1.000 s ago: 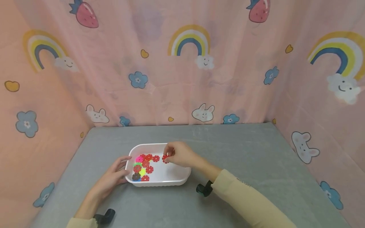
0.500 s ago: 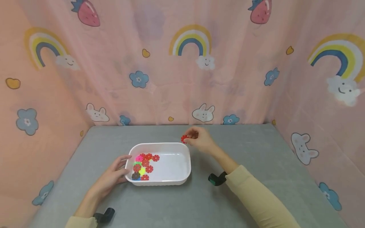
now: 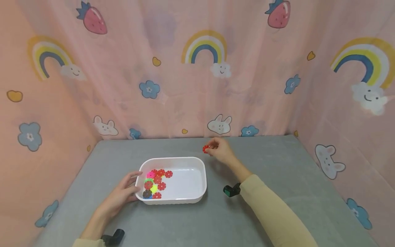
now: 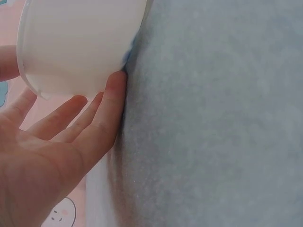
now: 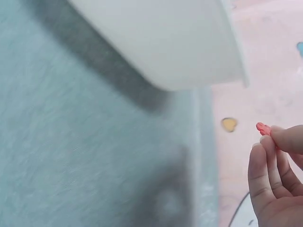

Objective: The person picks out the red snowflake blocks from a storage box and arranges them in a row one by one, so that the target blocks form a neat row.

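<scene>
A white plastic tray (image 3: 185,201) stands on the grey table. Several flat, notched plastic snowflake discs (image 3: 162,186) lie at its left end, mostly red, with pink, green, yellow, blue and dark ones among them. My left hand (image 3: 123,190) holds the tray's left end. In the left wrist view, fingers (image 4: 109,109) rest against the outer wall, with another digit up at the rim. Past the tray's far right corner, my right hand (image 3: 220,150) pinches a red snowflake disc (image 3: 205,149) between thumb and fingertips, raised over the table. The right wrist view shows this disc (image 5: 263,128) edge-on.
The grey table (image 3: 262,164) extends around the tray on all sides. A pink patterned curtain (image 3: 185,103) encloses the back and both sides. Dark devices sit at the left wrist (image 3: 114,237) and the right wrist (image 3: 231,190).
My right hand has lifted the red snowflake disc from the tray and carried it right and back, beyond the rim. The left hand has stayed at the tray's left end.
</scene>
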{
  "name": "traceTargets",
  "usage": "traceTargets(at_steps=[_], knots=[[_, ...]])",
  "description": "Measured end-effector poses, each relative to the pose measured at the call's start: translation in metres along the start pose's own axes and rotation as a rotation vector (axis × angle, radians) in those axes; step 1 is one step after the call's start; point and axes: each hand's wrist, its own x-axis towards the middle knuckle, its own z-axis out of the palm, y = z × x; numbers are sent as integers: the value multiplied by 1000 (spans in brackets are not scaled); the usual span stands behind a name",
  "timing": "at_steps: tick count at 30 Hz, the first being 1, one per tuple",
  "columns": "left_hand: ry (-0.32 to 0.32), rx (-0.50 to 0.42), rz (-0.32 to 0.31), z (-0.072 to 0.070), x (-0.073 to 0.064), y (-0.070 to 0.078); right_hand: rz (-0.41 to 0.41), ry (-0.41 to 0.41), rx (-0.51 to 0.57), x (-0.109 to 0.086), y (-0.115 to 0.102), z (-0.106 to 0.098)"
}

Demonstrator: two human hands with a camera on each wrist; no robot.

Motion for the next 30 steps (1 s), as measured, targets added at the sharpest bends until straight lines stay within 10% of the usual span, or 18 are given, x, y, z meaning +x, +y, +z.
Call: traceTargets(at_steps=[16,30], knots=[[14,-15,-7,5,-1,-5,90,-94,-115,-1,40,15],[30,-3,-5,4,0,-3,6,-113,-249,4,35,6]])
